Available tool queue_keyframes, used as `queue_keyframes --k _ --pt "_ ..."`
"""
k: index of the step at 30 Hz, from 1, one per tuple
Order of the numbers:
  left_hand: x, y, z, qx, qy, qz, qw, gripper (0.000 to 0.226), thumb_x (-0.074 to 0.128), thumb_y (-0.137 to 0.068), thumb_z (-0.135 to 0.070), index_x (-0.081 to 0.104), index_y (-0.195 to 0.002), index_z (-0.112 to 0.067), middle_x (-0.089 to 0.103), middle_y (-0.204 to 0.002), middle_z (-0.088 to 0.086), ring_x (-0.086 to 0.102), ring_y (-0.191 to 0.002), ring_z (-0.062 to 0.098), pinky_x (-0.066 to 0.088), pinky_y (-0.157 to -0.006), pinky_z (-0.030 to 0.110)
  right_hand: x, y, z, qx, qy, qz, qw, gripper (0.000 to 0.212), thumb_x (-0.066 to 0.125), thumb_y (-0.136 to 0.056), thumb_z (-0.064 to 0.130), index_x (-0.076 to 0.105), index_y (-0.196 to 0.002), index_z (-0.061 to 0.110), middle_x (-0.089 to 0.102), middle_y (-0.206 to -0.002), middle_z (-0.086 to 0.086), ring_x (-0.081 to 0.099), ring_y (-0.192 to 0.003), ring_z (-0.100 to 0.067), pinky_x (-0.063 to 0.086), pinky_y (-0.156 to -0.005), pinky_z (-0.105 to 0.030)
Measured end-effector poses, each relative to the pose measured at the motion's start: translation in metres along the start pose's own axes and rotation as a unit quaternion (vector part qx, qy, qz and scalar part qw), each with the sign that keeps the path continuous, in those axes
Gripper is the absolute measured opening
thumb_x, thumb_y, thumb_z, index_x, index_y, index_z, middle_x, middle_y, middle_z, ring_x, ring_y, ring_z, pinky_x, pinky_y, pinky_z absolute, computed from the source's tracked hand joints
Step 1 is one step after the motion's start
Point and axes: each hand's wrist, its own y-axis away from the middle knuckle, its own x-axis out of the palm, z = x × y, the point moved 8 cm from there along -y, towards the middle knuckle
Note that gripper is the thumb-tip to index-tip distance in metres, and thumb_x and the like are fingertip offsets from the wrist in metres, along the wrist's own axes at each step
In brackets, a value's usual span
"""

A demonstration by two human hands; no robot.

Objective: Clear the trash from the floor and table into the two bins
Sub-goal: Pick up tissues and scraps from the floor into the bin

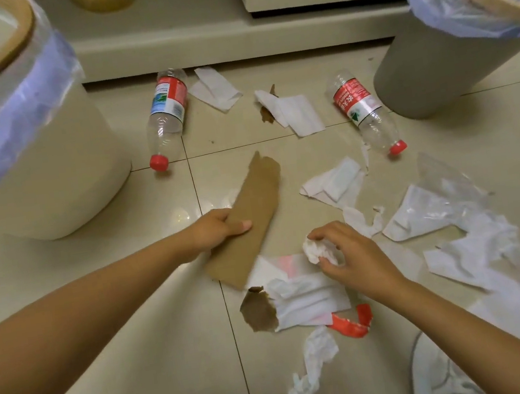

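— Two hands in view?

— Yes. I take the long cardboard strip as my landmark. Nearest me, below its near end, a twisted tissue lies on the tiled floor, and just beyond it a red wrapper pokes out from under a folded white paper with a torn brown scrap at its left edge.

— And the fingers?

— My right hand, just right of the strip's near end, has its fingers curled round a crumpled tissue ball, pinching it above the folded paper. My left hand grips the strip's left edge, thumb lying across the top face, fingers tucked under.

— Further out?

— Right of the strip I see loose white tissues and a clear plastic bag. Beyond the strip's far end, a tissue lies over a brown stain. One bottle lies far left of that, red cap towards me, beside the cream bin. A second bottle lies far right, just beside the grey bin. Both bins are lined with bags.
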Motion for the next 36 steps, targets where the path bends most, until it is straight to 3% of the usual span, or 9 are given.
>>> queue_keyframes --k 5,7,11,16,21,26,29,33,36 --pt "-0.026 0.009 0.022 -0.023 0.0 -0.004 1.0 0.034 0.068 -0.087 -0.032 0.055 -0.117 -0.021 0.066 -0.109 0.0 0.066 -0.092 0.014 0.051 -0.073 0.022 0.037 0.001 0.003 -0.014 0.028 0.089 0.996 0.024 0.054 -0.091 0.021 0.062 -0.112 0.03 0.049 -0.117 0.015 0.057 -0.089 -0.006 0.048 -0.073 -0.026" --pt "-0.022 0.011 0.025 -0.016 -0.015 0.009 1.0 0.033 0.067 -0.089 -0.03 0.055 -0.118 -0.021 0.066 -0.112 0.001 0.066 -0.097 0.016 0.053 -0.08 0.025 0.049 0.003 0.006 -0.029 0.086 0.128 0.988 0.024 0.051 -0.093 0.036 0.062 -0.113 0.032 0.046 -0.127 0.014 0.056 -0.099 -0.008 0.045 -0.075 -0.024" --pt "0.0 0.016 0.026 -0.02 -0.051 0.057 0.997 0.028 0.064 -0.091 -0.032 0.056 -0.116 -0.021 0.067 -0.108 0.0 0.065 -0.093 0.014 0.053 -0.084 0.027 0.068 0.013 0.003 -0.055 0.177 0.202 0.962 0.066 0.046 -0.073 0.072 0.05 -0.128 0.035 0.033 -0.146 0.013 0.047 -0.118 -0.011 0.043 -0.086 -0.027" --pt "0.034 0.016 0.033 0.008 -0.123 0.047 0.991 0.077 0.084 -0.063 -0.048 0.045 -0.126 -0.026 0.06 -0.116 -0.006 0.059 -0.106 0.015 0.049 -0.093 0.033 0.075 0.013 0.002 -0.079 0.239 0.161 0.954 0.047 0.058 -0.073 0.023 0.051 -0.12 0.023 0.044 -0.135 0.0 0.053 -0.105 -0.025 0.041 -0.059 -0.03" --pt "0.058 0.023 0.039 0.038 -0.177 0.031 0.983 0.097 0.09 -0.048 -0.052 0.042 -0.13 -0.034 0.059 -0.117 -0.016 0.058 -0.105 0.009 0.049 -0.093 0.032 0.075 0.007 -0.002 -0.033 0.204 0.11 0.972 0.041 0.054 -0.077 0.006 0.057 -0.115 0.02 0.049 -0.119 -0.002 0.051 -0.097 -0.024 0.048 -0.064 -0.037" --pt "0.063 0.029 0.048 0.017 -0.226 -0.034 0.973 0.097 0.084 -0.043 -0.065 0.042 -0.127 -0.041 0.061 -0.111 -0.019 0.059 -0.096 0.008 0.049 -0.081 0.025 0.064 -0.001 -0.008 0.07 0.019 0.019 0.997 0.024 0.055 -0.08 0.013 0.065 -0.1 0.019 0.057 -0.092 -0.001 0.057 -0.076 -0.021 0.047 -0.066 -0.034" --pt "0.061 0.03 0.043 0.021 -0.251 -0.074 0.965 0.087 0.081 -0.053 -0.063 0.044 -0.127 -0.037 0.062 -0.11 -0.014 0.058 -0.093 0.01 0.044 -0.076 0.023 0.056 -0.006 -0.006 0.135 -0.133 -0.034 0.981 0.003 0.062 -0.082 0.015 0.065 -0.082 0.014 0.064 -0.075 -0.001 0.059 -0.07 -0.018 0.045 -0.062 -0.029" --pt "0.057 0.023 0.043 -0.007 -0.195 -0.094 0.976 0.059 0.081 -0.06 -0.057 0.061 -0.11 -0.031 0.067 -0.102 -0.01 0.063 -0.093 0.014 0.05 -0.077 0.028 0.053 -0.012 -0.004 0.197 -0.231 -0.049 0.951 0.008 0.065 -0.08 0.01 0.062 -0.073 0.013 0.061 -0.065 0.003 0.052 -0.056 -0.002 0.041 -0.055 -0.015" --pt "0.051 0.018 0.043 -0.044 -0.158 -0.073 0.984 0.045 0.082 -0.054 -0.047 0.068 -0.088 -0.021 0.069 -0.084 -0.005 0.067 -0.082 0.017 0.057 -0.073 0.033 0.049 -0.014 -0.009 0.219 -0.272 -0.067 0.935 0.014 0.066 -0.081 0.011 0.058 -0.073 0.002 0.054 -0.063 -0.004 0.049 -0.06 -0.009 0.04 -0.058 -0.024"
